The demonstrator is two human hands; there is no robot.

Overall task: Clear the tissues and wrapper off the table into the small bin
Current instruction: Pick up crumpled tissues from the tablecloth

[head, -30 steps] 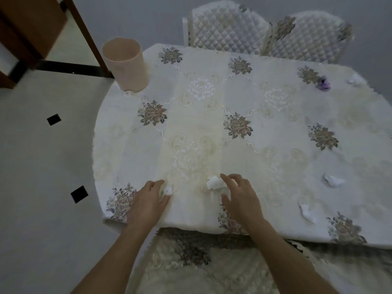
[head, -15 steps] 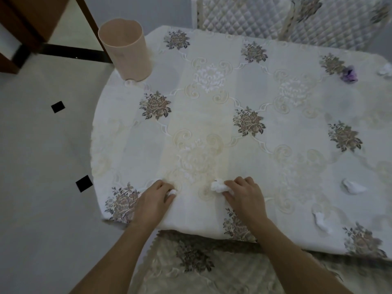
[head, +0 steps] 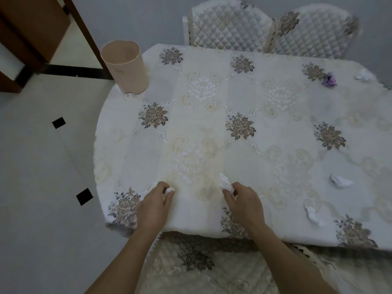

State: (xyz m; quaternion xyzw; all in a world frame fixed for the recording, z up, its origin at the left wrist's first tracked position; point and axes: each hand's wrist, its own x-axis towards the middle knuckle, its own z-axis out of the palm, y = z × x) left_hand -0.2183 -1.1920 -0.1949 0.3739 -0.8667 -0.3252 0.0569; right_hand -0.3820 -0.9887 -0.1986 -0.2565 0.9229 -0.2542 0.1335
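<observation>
My left hand [head: 153, 203] rests near the table's front edge, fingers closed on a small white tissue [head: 169, 190] that peeks out at the fingertips. My right hand [head: 244, 203] pinches a larger crumpled tissue [head: 224, 182] that sticks up from the cloth. Two more white tissues lie to the right, one [head: 340, 181] farther in and one [head: 314, 215] near the front edge. A purple wrapper [head: 329, 80] and another white tissue [head: 365, 75] sit at the far right. The small beige bin [head: 125, 66] stands upright on the table's far left corner.
The table [head: 275, 115] wears a white floral cloth. Two quilted chairs [head: 231, 26] stand behind it and one quilted seat [head: 201, 270] is under my arms. Pale tiled floor with black insets lies to the left, and a brown wooden door frame [head: 89, 37] is behind the bin.
Both hands have closed on their tissues; the right hand's tissue is now lifted between the fingertips. The camera view shifted slightly.
</observation>
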